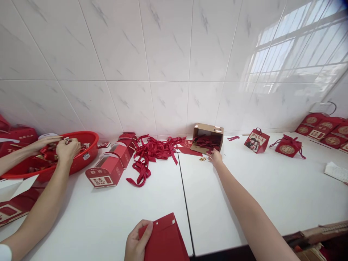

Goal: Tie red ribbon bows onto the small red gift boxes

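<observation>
**Left hand on flat carton, right hand at ribbon box**

Left hand (136, 243) is at the bottom edge of the view. Thumb on top and fingers underneath clamp the corner of a red flat carton (165, 239). The carton is unfolded and sits low over the near edge of the white table (272, 188), just left of the table seam.

Right hand (216, 157) is stretched out to the far side of the table, at the mouth of a cardboard box (208, 130) lying on its side against the tiled wall. The fingertips are at the red ribbons (206, 142) spilling from it. They're probably touching one, but the hand is too small here to tell whether it's pinching or loose. Small gold bits (202, 158) lie just beside that hand.

Left of the box is a loose ribbon pile (152, 152), then a row of assembled red boxes (108, 170).

Far left, a co-worker's two hands (67, 148) are in a red basin (87, 145) full of red packets.

Right of the cardboard box stand two finished gift bags (257, 140), with more red boxes stacked in the far right corner (323, 130).
</observation>
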`<state>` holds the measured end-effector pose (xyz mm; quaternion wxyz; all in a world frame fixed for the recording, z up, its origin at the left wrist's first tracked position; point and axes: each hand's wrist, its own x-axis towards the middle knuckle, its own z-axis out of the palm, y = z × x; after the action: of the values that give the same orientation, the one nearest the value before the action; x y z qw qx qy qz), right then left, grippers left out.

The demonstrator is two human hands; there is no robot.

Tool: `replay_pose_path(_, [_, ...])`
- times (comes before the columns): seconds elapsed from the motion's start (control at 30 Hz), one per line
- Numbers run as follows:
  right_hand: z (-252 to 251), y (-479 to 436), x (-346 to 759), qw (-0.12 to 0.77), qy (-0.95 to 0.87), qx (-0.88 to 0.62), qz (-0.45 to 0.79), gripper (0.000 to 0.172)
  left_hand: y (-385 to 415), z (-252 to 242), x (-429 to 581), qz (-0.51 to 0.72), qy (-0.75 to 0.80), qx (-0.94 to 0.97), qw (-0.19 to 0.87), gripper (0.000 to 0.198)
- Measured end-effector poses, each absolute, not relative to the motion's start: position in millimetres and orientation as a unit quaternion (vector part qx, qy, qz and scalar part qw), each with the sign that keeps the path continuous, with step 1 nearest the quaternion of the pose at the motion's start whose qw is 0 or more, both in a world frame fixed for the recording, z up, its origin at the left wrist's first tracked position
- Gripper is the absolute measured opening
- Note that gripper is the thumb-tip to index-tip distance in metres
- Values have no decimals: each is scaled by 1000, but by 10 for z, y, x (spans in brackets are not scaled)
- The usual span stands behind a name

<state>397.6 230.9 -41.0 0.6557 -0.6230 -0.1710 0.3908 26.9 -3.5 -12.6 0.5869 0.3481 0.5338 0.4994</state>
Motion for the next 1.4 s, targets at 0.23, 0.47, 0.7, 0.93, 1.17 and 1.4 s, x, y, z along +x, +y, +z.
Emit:
replay_pose_path(0.23, [-291, 2200, 3957, 705, -151, -560, 407, 32, -41, -106, 260, 515, 522, 323, 598, 37])
replay_pose_path(0.47, [-146, 1628, 3825, 759, -218, -470, 394, 21, 122, 151, 76, 556, 535, 288, 567, 44])
replay_pose_path(0.7, [150, 920, 3468, 750, -350, -378, 414, 23, 713, 504, -27, 632, 512, 481, 326, 31])
replay_pose_path(0.93, [398, 248, 3153, 585, -638, -354, 354, 12, 730, 495, 165, 574, 513, 638, 5, 60])
replay_pose_path(1.17, [694, -73, 2679, 366, -807, -290, 363, 20, -154, 477, 626, 346, 394, 838, 153, 20])
replay_pose_path(1.4, [74, 611, 3118, 397, -654, -600, 237, 10, -10, -106, 515, 316, 580, 707, 253, 27])
